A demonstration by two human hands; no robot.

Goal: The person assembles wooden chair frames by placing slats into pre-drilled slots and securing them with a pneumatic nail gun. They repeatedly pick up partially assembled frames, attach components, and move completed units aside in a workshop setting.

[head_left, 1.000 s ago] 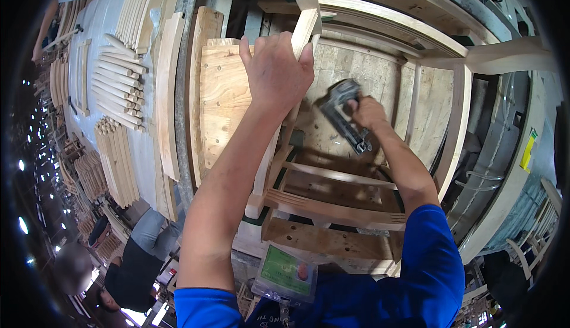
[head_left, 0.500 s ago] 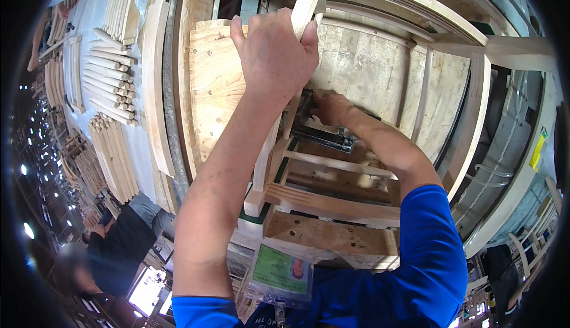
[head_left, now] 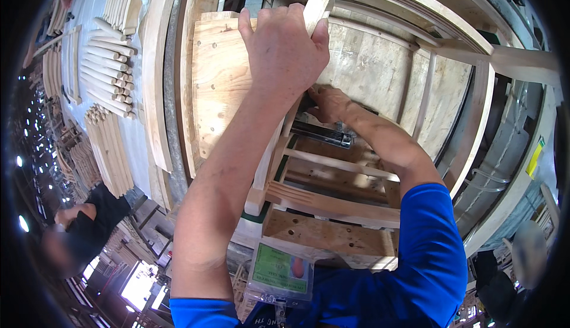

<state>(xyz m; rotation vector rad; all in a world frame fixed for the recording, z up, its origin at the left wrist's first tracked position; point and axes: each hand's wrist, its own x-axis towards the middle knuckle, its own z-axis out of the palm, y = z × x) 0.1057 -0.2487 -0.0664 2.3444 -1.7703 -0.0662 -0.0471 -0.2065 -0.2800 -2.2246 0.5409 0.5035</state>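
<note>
A pale wooden frame (head_left: 333,206), with rails, legs and thin spindles, stands in front of me. My left hand (head_left: 285,51) is closed over one of its upright wooden pieces, thumb on the right side. Inside the frame, lower and to the right, my right hand (head_left: 333,103) is wrapped round a black nail gun (head_left: 320,133). The tool's long magazine points right, while its head is hidden behind the wooden piece and my left forearm. Which kind of fastener it drives I cannot make out.
A plywood board (head_left: 221,84) with holes lies left of the frame. Beyond a metal edge, bundles of wooden sticks (head_left: 110,147) and turned dowels (head_left: 107,72) rest on a bluish sheet. One person (head_left: 89,227) is at the lower left, another (head_left: 499,280) at the lower right.
The view has shifted slightly. My left hand keeps its hold on the frame, and my right hand stays at the nail gun. The people in the background have moved a little.
</note>
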